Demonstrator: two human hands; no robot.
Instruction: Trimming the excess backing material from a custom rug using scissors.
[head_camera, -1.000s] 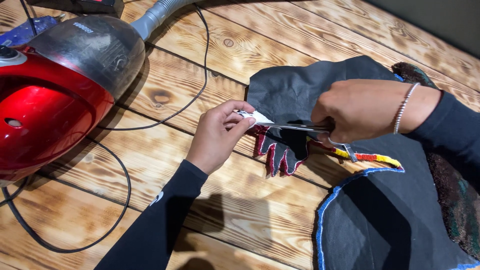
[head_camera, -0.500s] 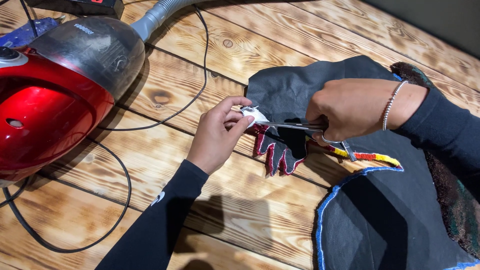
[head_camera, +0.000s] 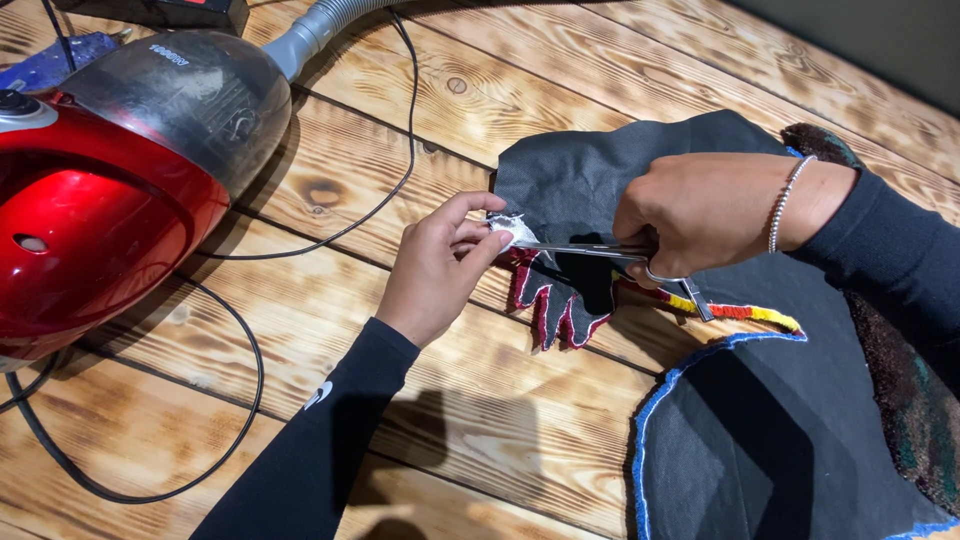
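— What lies closest to the camera?

— Two black sleeves, and at the lower right a black fabric panel with a blue stitched edge, flat on the wooden table.

— And the hands?

— The left hand is closed narrowly: thumb and fingertips pinch a small white scrap at the edge of the black fabric piece. The right hand, with a beaded silver bracelet at the wrist, is curled around the handles of thin metal scissors; the blades run leftward and their tips meet the white scrap just beside the left fingertips.

— Where does that piece sit?

— On the table in the middle of the view, under both hands. Below the scissors a dark cut-out with red-trimmed, finger-like points hangs toward the near edge, and a strip of red, orange and yellow trim runs off to the right.

— Anything farther off?

— A red canister vacuum cleaner with a smoky clear dust bin stands at the left (its grey hose leads off the top edge). Its black cord loops over the planks, well apart from the hands. At the far right, a patch of dark fuzzy material.
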